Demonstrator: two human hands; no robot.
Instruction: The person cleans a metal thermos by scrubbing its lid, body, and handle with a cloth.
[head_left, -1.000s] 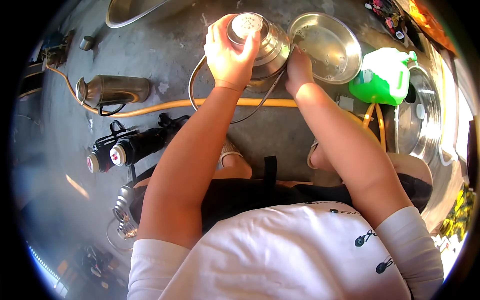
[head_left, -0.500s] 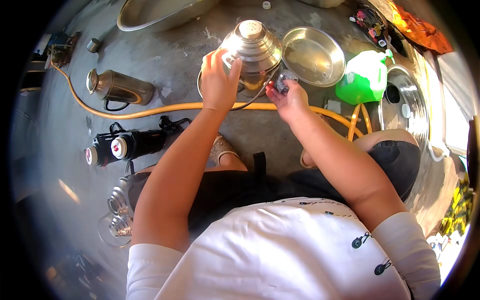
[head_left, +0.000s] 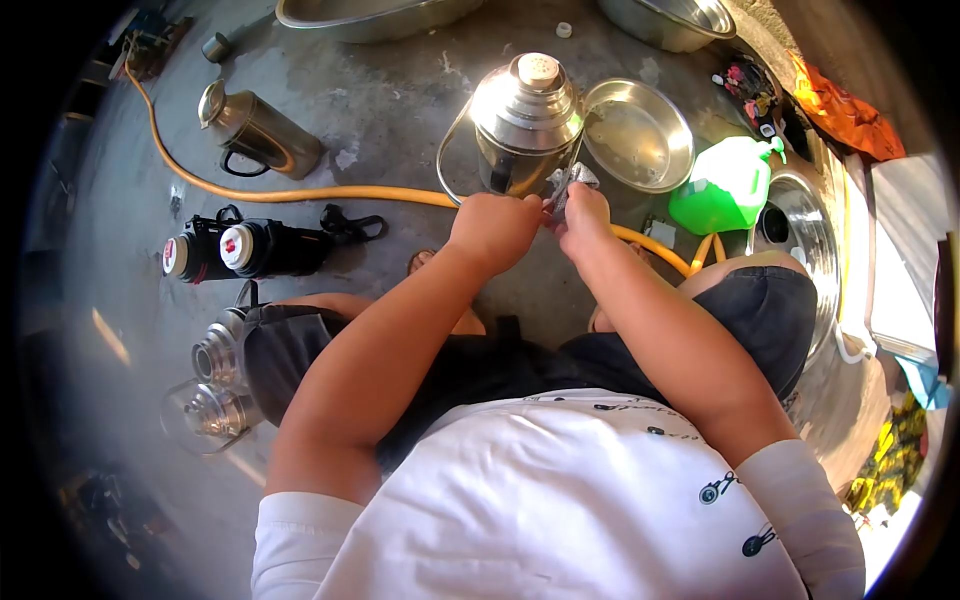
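Observation:
A shiny metal vacuum flask (head_left: 528, 120) with a pale stopper (head_left: 538, 70) stands upright on the floor in front of me. Its thin carrying handle (head_left: 441, 160) is swung down toward me, and my left hand (head_left: 497, 234) is closed over the near part of it. Close on the right, my right hand (head_left: 584, 216) pinches a crumpled silvery scouring pad (head_left: 580, 178) against the handle's right side. The fingertips of both hands nearly meet, so their exact contact is partly hidden.
A round metal basin (head_left: 640, 135) and a green jug (head_left: 722, 187) are to the right. A yellow hose (head_left: 330, 193) crosses the floor. Leftward lie a metal flask (head_left: 262, 133) and two black flasks (head_left: 285, 252). A large basin (head_left: 380, 28) is at the back.
My left hand has left the flask's upper side and come down to its handle, which is lowered toward me. My right hand has turned and closed on the scouring pad.

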